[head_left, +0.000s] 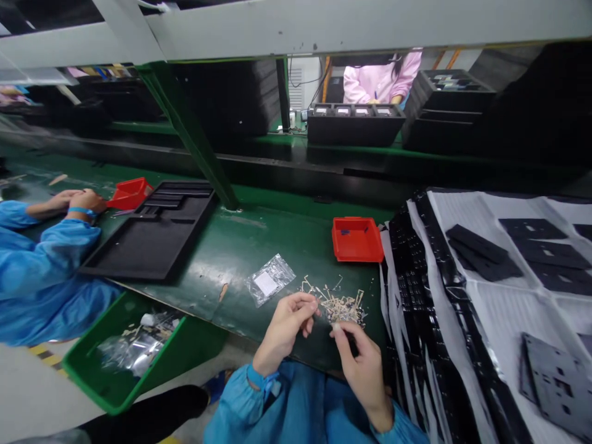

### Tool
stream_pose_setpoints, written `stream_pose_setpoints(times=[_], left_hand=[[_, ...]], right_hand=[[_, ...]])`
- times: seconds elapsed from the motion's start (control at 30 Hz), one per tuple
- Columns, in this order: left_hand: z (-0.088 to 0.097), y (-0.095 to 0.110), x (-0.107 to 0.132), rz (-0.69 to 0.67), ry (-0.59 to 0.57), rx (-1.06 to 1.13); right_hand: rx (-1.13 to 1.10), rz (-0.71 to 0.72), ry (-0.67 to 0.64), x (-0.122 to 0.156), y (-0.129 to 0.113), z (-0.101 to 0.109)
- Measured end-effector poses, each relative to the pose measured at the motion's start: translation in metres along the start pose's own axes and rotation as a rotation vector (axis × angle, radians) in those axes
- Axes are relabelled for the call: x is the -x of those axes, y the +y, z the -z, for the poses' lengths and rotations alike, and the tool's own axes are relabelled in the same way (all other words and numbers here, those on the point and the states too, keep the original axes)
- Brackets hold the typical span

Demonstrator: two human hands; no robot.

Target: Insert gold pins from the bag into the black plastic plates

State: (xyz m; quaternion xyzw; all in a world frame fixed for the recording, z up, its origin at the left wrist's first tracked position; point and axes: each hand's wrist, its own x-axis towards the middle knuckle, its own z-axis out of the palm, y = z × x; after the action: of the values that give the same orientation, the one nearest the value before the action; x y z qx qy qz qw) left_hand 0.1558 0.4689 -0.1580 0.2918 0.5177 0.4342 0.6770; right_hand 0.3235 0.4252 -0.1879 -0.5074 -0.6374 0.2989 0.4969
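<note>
Far left: a co-worker in blue sleeves [60,253] sits at the bench, both hands [86,200] close together; what is between them cannot be made out. Just beside these hands, a small red bin [131,193], then a black compartmented tray [148,240] lying flat near the bench edge. Lower, below bench level, a green crate [198,330] contains clear plastic and small loose pieces. A green post [194,132] rises from the bench [272,216] just past the tray.

Centre: a clear plastic bag [280,271] with a white label [266,284] lies flat. Nearer the wearer, the left hand [287,324], blue band at the wrist, has thumb and forefinger brought together in a pinch at the left side of a loose heap of small metallic and tan parts [345,307]; cannot tell whether a part is between the tips. The heap lies directly on the bench, in front of the wearer. The right hand [361,357] is at its near edge, thumb and forefinger tips close together; grip on a part cannot be confirmed.

Beyond the heap: a second red bin [361,240] with a few dark bits inside. Across the bench, a person in pink [370,83] behind a black box [356,129].

Right: stacked black trays [416,271] with white liners [481,308], black plates [541,228] lying on top.
</note>
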Motion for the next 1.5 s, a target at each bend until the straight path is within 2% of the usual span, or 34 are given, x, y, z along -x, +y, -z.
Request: stream_pose_setpoints(times=[0.13,0.27,0.43,0.77,0.97,1.1,1.23,1.3,1.37,1.43,1.5], left_hand=[[-0.006,-0.004,-0.001,0.079,-0.046,0.177],[-0.013,-0.006,-0.002,0.221,-0.071,0.413],[-0.019,-0.011,-0.003,0.329,-0.078,0.477],[-0.021,-0.017,-0.001,0.281,-0.051,0.376],[-0.019,-0.020,0.001,0.216,-0.039,0.265],[-0.015,-0.024,-0.001,0.094,0.092,0.042],[-0.009,-0.028,0.001,-0.033,0.130,-0.296],[-0.010,-0.027,0.006,-0.223,0.208,-0.494],[-0.014,-0.025,0.011,-0.487,0.275,-0.660],[-0.019,-0.022,0.015,-0.670,0.229,-0.739],[-0.024,-0.018,0.016,-0.698,0.105,-0.719]], right_hand=[[-0.029,-0.113,-0.039,-0.005,0.000,-0.002],[-0.075,-0.241,-0.082,-0.003,0.007,-0.005],[-0.142,-0.348,-0.110,-0.002,0.009,-0.004],[-0.197,-0.401,-0.098,-0.007,0.001,0.000],[-0.172,-0.430,-0.109,-0.007,0.004,-0.001],[-0.133,-0.475,-0.078,-0.003,0.005,0.004],[-0.128,-0.495,-0.002,-0.005,0.000,0.010],[-0.121,-0.490,0.035,-0.007,-0.001,0.011],[-0.096,-0.458,0.062,-0.007,-0.002,0.011],[-0.055,-0.391,0.070,-0.008,-0.003,0.009],[-0.013,-0.299,0.064,-0.009,-0.006,0.008]])
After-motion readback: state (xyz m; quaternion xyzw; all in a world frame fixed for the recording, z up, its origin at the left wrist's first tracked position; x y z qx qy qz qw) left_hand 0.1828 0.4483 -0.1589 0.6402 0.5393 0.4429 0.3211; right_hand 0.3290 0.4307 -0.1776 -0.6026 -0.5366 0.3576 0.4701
